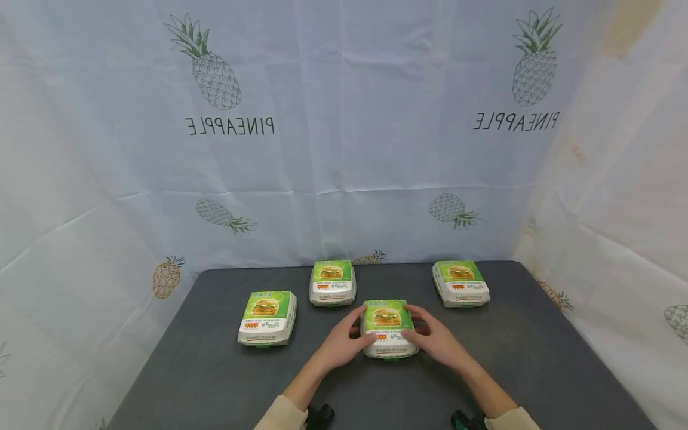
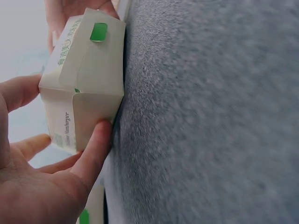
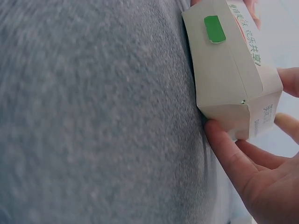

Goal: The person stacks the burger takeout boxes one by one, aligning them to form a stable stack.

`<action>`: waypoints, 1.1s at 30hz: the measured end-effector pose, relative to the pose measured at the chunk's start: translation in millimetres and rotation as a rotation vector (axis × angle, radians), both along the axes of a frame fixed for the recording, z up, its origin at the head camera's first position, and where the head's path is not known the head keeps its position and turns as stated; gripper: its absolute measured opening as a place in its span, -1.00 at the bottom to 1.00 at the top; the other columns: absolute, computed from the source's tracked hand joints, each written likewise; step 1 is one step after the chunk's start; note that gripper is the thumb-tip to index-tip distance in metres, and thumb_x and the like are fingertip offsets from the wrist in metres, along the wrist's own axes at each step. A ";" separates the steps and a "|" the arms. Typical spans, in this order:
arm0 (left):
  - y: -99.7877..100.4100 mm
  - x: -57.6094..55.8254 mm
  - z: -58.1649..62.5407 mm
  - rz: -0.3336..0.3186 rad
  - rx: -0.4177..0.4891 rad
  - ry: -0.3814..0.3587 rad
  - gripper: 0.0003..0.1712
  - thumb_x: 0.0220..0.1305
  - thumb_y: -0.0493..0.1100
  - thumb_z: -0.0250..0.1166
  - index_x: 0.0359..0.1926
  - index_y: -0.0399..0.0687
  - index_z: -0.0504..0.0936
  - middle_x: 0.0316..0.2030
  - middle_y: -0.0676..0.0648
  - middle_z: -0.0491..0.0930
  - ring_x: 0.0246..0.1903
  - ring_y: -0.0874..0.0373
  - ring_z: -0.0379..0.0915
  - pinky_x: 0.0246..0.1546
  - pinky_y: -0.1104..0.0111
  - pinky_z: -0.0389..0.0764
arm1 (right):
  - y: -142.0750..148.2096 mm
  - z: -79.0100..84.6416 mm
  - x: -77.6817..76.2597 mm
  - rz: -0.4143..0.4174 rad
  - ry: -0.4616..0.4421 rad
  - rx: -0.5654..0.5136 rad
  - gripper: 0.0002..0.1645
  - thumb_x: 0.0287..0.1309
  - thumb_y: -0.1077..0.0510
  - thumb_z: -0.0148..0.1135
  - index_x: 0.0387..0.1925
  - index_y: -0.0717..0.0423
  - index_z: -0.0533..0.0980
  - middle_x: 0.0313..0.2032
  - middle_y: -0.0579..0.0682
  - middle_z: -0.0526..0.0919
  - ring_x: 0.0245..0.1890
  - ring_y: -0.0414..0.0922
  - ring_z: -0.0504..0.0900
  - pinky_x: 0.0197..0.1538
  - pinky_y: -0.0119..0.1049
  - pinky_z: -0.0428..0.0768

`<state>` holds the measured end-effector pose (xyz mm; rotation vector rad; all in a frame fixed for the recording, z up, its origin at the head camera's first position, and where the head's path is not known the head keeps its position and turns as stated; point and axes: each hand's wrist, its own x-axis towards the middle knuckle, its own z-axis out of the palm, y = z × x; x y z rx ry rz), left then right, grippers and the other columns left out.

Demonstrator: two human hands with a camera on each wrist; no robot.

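Note:
A green-and-white burger box point(image 1: 389, 325) with a burger picture on its lid lies near the front middle of the dark table. My left hand point(image 1: 344, 339) grips its left side, and my right hand point(image 1: 436, 340) grips the right side. In the left wrist view, the fingers of the left hand point(image 2: 51, 172) spread along the end wall of the box point(image 2: 100, 65), down to its lower edge. The right wrist view has the right hand point(image 3: 266, 172) on the opposite end of the box point(image 3: 224, 70), whose base sits at the table surface.
Three similar burger boxes stand on the table point(image 1: 193, 370): one at left point(image 1: 267, 319), one behind at centre point(image 1: 332, 283) and one at back right point(image 1: 461, 283). A pale pineapple-print curtain point(image 1: 365, 149) hangs along the table's back and sides.

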<state>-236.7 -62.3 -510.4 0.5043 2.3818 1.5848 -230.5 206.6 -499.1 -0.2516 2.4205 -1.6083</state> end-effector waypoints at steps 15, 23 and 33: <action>-18.9 14.5 5.0 -0.004 0.001 -0.008 -0.17 0.43 0.07 0.31 0.58 0.05 0.19 0.46 -0.26 0.24 0.23 -0.25 0.45 -0.03 0.01 0.59 | -16.3 0.5 7.0 0.035 -0.007 0.022 -0.14 0.35 -0.09 0.33 0.53 0.00 0.21 0.34 0.31 0.35 0.03 0.04 0.63 -0.18 -0.14 0.61; -28.7 21.9 4.2 -0.007 -0.010 -0.007 -0.17 0.43 0.09 0.31 0.57 0.06 0.18 0.46 -0.24 0.23 0.21 -0.22 0.46 -0.05 0.03 0.59 | -24.5 1.2 13.7 0.034 0.031 0.064 -0.14 0.31 -0.11 0.36 0.51 0.00 0.26 0.29 0.27 0.42 0.02 0.04 0.64 -0.20 -0.14 0.60; -36.1 33.1 4.9 -0.027 0.003 -0.029 -0.17 0.43 0.07 0.31 0.58 0.04 0.16 0.44 -0.25 0.24 0.17 -0.17 0.49 -0.08 0.09 0.60 | -27.7 1.8 23.6 0.073 0.048 0.054 -0.14 0.28 -0.09 0.40 0.49 0.03 0.28 0.28 0.26 0.44 0.03 0.05 0.63 -0.16 -0.13 0.59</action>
